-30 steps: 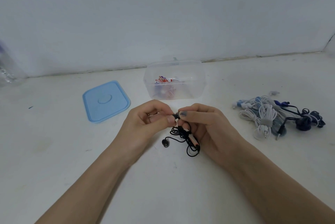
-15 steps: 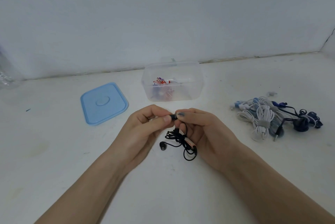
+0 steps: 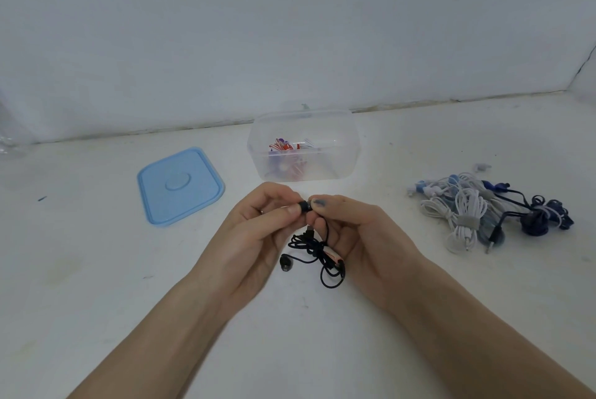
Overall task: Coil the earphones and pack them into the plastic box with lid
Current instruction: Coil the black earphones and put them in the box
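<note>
A light blue lid (image 3: 180, 185) lies flat on the white table (image 3: 80, 285), on the left side, not far from the back edge by the wall. Next comes the person's left hand (image 3: 258, 237), with its thumb and fingers pinching one little black earbud (image 3: 303, 206). The black earphones (image 3: 317, 253) hang down in a loose bunch between the two hands, and the other earbud (image 3: 286, 262) sits low by the left palm. Behind the hands, near the back edge, stands the clear plastic box (image 3: 303, 145) with no lid on, and some red and white earphones (image 3: 287, 147) lie inside it. The right hand (image 3: 358, 237) pinches the same earbud from the other side, and its lower fingers curl around the black cord. On the right side lies a pile of white and blue earphones (image 3: 483, 211).
</note>
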`<state>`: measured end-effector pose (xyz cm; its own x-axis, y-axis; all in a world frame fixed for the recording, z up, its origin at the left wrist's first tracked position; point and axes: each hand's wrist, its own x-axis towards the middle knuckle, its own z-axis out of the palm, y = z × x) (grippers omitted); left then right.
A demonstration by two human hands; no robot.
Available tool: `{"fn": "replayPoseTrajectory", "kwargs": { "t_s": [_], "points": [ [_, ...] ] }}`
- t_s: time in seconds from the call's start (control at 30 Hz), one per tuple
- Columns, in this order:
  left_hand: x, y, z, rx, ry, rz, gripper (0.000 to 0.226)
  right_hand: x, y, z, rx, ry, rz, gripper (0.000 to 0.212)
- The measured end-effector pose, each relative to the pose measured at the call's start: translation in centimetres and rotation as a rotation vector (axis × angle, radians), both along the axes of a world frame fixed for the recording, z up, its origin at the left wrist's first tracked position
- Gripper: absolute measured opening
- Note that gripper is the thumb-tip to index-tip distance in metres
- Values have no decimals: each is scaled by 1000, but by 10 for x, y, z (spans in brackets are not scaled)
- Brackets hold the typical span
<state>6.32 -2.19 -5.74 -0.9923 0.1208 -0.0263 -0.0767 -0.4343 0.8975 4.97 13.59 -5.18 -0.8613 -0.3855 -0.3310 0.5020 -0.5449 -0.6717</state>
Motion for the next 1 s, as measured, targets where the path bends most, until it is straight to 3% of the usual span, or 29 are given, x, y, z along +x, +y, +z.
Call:
{"fn": "replayPoseTrajectory", "kwargs": {
  "t_s": [0.17,0.6,1.0],
  "points": [
    [2,5,-5,-224,181,163,8,-2,0,-1,-84,-9,-31,13],
    [-6,-3,-15,-849,772,352,14,0,0,-2,-136,12,31,15],
    [-8,-3,-13,-1030,886,416,6,0,0,-3,-137,-3,37,18]
  ]
}}
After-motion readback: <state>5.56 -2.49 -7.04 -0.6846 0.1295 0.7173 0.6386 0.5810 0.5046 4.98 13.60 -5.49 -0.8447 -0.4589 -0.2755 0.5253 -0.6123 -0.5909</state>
